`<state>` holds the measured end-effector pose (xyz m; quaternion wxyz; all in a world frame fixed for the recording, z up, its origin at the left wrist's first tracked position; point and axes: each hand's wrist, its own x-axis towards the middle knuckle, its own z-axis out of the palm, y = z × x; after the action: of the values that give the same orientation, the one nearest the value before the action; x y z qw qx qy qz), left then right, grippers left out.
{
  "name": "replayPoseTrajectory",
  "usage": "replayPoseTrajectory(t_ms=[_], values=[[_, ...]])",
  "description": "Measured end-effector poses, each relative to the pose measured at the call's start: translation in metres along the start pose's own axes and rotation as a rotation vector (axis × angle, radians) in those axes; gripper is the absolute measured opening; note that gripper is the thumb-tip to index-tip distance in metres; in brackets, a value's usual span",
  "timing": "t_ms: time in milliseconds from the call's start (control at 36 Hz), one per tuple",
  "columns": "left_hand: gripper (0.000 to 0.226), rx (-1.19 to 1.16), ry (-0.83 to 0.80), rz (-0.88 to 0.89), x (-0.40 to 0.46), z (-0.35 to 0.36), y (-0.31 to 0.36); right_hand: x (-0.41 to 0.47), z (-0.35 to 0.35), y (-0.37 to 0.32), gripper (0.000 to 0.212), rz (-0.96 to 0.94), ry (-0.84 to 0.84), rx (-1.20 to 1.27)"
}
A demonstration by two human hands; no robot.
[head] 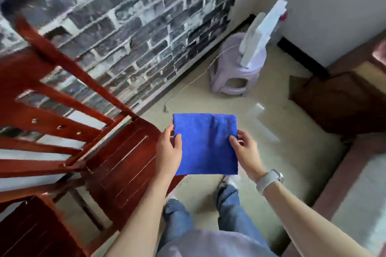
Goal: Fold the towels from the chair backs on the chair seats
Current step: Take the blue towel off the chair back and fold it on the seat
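A blue towel (205, 144), folded into a rough square, hangs in the air in front of me above the floor. My left hand (169, 150) pinches its left edge and my right hand (245, 150) pinches its right edge, thumbs on top. A red-brown wooden chair seat (121, 162) lies just left of the towel, and its slatted back (52, 94) rises further left. The corner of a second wooden seat (31, 229) shows at the bottom left.
A grey brick wall runs behind the chairs. A pale purple plastic stool (236, 77) with white boards on it stands at the far corner. Dark wooden furniture (338, 100) sits to the right. My legs and shoes are below on the beige floor.
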<state>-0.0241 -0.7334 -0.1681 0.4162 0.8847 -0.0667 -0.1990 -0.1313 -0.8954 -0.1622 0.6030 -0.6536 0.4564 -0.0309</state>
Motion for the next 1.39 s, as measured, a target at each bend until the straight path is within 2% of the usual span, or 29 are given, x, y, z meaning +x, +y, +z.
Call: replayPoseTrajectory(t_ms=[139,333,611,833,1139,1389], values=[[0.031,-0.025,-0.050,0.128,0.002,0.085,0.104,0.019,-0.126,-0.015,0.017,-0.064,0.121,0.024],[0.032,-0.068,-0.246,0.299,-0.006,0.201,0.234,0.033,-0.276,-0.017,0.021,-0.049,0.386,0.122],[0.034,0.017,-0.440,0.507,0.004,0.332,0.372,0.071,-0.420,-0.014,0.016,-0.093,0.658,0.209],[0.034,0.019,-0.539,0.600,0.040,0.450,0.473,0.151,-0.536,-0.020,0.015,-0.088,0.797,0.258],[0.038,0.046,-0.691,0.562,0.097,0.611,0.621,0.275,-0.695,-0.052,0.017,-0.041,0.872,0.358],[0.036,0.038,-0.705,0.446,0.117,0.728,0.670,0.360,-0.792,-0.028,0.019,0.030,0.858,0.340]])
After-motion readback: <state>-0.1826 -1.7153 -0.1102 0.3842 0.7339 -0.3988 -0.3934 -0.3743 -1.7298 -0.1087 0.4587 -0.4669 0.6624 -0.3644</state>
